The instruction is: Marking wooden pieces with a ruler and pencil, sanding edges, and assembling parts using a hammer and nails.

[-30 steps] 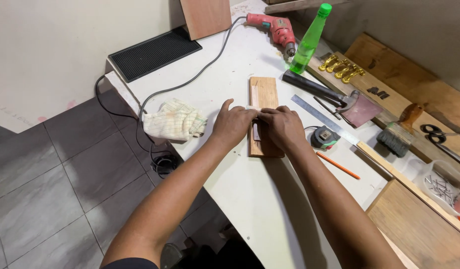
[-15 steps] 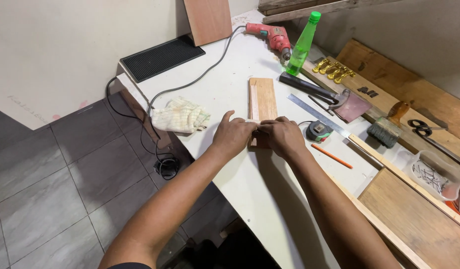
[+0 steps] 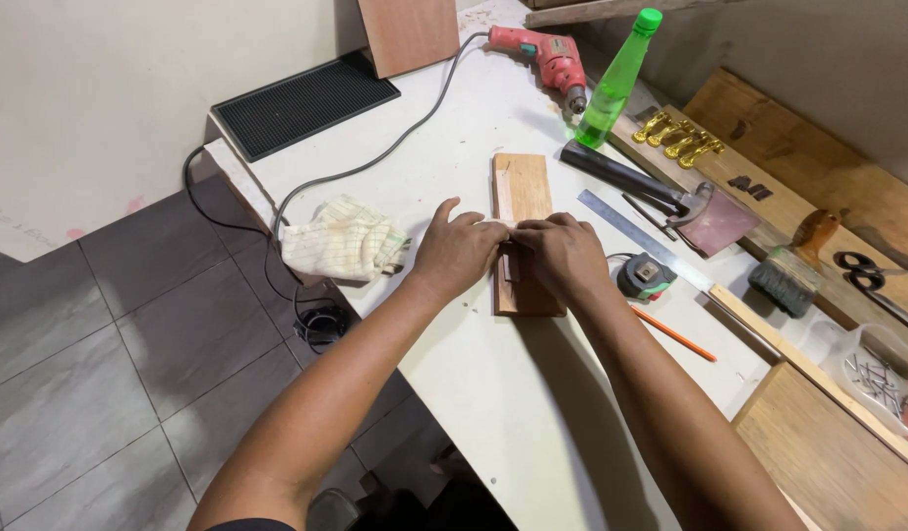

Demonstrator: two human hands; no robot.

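Pinching small pale strip (image 3: 510, 234) at fingertips, left hand (image 3: 456, 252) and right hand (image 3: 564, 256) meeting over wooden block (image 3: 522, 189); block lying on surface (image 3: 533, 393), long axis running straight away from body, both hands equally near.

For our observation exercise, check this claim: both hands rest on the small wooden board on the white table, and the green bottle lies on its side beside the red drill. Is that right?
Not quite. In the head view the green bottle stands upright, not on its side. The rest holds: the left hand and right hand rest on the wooden board on the white table, with the bottle beside the red drill.
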